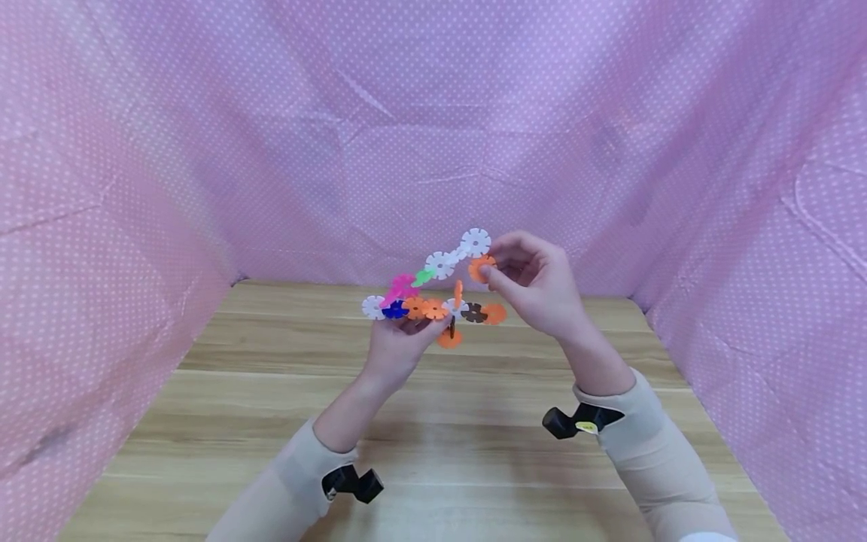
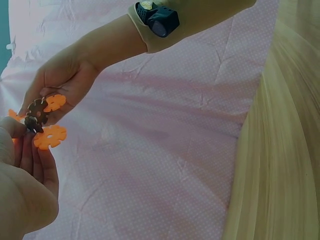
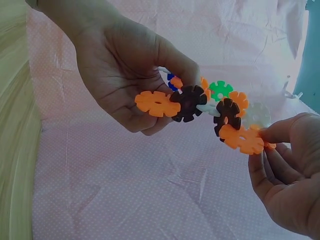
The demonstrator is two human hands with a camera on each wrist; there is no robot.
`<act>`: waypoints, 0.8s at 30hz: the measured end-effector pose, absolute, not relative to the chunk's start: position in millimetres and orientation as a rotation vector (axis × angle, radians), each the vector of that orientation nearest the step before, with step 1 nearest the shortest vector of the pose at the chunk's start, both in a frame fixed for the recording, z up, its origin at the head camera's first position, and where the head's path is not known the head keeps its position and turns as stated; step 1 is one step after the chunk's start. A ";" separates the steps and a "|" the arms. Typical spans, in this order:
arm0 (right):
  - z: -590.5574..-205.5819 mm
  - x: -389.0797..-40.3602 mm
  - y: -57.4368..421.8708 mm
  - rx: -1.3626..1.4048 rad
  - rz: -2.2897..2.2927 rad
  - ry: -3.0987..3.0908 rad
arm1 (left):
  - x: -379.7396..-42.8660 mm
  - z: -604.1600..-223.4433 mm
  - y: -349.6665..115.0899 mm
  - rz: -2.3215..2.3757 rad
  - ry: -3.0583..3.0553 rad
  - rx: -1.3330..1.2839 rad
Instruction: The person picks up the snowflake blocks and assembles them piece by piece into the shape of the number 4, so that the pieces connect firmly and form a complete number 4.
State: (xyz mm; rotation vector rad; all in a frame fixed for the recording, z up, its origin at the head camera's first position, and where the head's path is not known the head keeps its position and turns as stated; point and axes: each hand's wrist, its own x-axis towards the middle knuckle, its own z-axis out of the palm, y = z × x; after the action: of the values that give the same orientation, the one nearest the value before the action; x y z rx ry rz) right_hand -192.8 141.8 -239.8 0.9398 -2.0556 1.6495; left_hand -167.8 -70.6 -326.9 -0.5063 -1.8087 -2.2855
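Note:
A branching chain of notched, flower-shaped plastic discs (image 1: 435, 309) is held above the table. Its pieces are white, blue, orange, black-brown, pink and green. My left hand (image 1: 396, 350) grips the lower row, its thumb near the orange discs; the right wrist view shows that hand (image 3: 120, 65) behind a black disc (image 3: 188, 103). Between thumb and fingers, my right hand (image 1: 542, 293) pinches an orange disc (image 1: 479, 268) just below the white disc (image 1: 476, 242) at the chain's upper end. Whether these two are joined, I cannot tell. Some fingers are hidden.
Beneath both hands lies a wood-grain table (image 1: 433, 421). Pink cloth (image 1: 433, 165) with white dots hangs behind the table and along both sides. A black camera (image 1: 582, 420) is strapped to each wrist over a pale sleeve (image 1: 670, 467).

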 end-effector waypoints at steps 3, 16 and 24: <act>-238.5 -193.4 141.0 0.956 1.658 -2.042 | -168.6 -326.9 -69.9 -2.286 -1.813 -0.519; -235.0 -190.9 135.7 0.982 1.649 -2.051 | -168.4 -327.0 -68.8 -2.258 -1.881 -0.511; -235.9 -191.1 135.6 0.967 1.631 -2.080 | -170.4 -327.1 -68.7 -2.240 -1.893 -0.519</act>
State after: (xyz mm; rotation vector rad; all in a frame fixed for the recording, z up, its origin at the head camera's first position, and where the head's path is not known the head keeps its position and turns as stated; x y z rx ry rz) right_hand -191.1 135.6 -235.9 0.9672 -2.0795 1.6309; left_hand -170.4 -68.7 -327.1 -0.5186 -1.8933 -2.2397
